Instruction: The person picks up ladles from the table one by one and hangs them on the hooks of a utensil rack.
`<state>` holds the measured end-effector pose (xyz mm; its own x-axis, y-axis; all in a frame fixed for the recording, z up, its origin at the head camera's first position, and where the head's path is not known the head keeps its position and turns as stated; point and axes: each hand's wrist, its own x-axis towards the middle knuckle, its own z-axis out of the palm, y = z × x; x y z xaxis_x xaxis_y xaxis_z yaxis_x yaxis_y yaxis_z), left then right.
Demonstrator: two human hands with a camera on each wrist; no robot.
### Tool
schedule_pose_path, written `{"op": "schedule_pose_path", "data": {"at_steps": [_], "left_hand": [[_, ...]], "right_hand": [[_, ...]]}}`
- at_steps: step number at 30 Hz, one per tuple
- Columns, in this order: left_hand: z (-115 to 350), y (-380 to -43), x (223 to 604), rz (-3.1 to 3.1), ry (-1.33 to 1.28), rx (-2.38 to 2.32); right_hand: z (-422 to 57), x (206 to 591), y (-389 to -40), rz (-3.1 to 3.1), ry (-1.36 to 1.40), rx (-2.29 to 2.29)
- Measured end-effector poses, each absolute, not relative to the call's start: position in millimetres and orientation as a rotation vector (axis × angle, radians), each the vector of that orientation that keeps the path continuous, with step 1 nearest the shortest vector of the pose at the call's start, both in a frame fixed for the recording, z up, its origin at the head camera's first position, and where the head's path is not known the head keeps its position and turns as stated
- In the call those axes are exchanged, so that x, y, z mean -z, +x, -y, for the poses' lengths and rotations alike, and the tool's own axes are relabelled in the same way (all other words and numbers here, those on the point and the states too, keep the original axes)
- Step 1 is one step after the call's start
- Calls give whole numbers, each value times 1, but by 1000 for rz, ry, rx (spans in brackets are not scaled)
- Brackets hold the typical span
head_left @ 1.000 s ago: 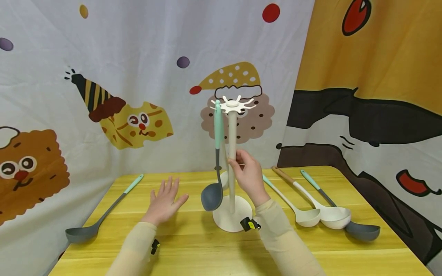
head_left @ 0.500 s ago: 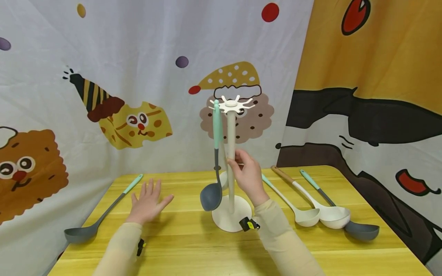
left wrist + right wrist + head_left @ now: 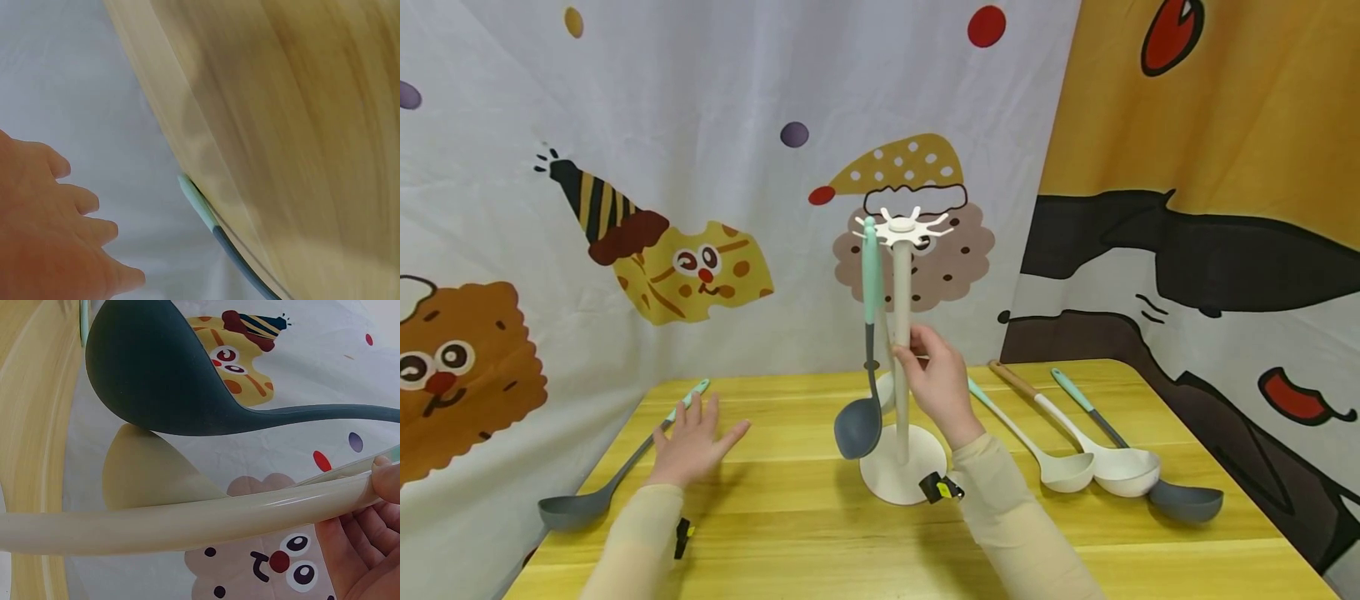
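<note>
My right hand [image 3: 940, 383] grips the cream pole of a utensil stand [image 3: 902, 292], thumb and fingers curled round it. From the stand's left side hangs a dark grey ladle [image 3: 859, 427] with a mint handle. Behind it hangs a cream ladle [image 3: 144, 465], partly hidden by the pole in the right wrist view. My left hand [image 3: 688, 446], fingers spread, hovers beside another grey ladle [image 3: 576, 510] lying at the table's left. In the head view the fingers overlap that ladle's mint handle [image 3: 199, 200]; the left wrist view shows them apart from it.
To the right on the wooden table [image 3: 790, 550] lie a cream ladle [image 3: 1067, 472], a white ladle with a brown handle end [image 3: 1123, 471] and a grey ladle [image 3: 1187, 502], close together. A printed curtain [image 3: 715, 100] hangs behind the table.
My left hand has moved left, from near the stand to the handle of the left grey ladle. My right hand keeps its grip on the pole; the ladles have not moved.
</note>
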<state>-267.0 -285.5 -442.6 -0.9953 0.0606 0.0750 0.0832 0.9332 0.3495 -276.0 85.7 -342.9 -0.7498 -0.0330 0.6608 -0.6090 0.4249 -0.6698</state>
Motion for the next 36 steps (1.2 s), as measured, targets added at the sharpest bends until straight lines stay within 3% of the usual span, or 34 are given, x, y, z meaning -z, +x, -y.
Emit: {"op": "schedule_pose_path", "data": {"at_steps": [36], "left_hand": [[336,-265,444,3084,139,624]], "right_hand": [[-86,342,-275,2123,534,-1340]]}}
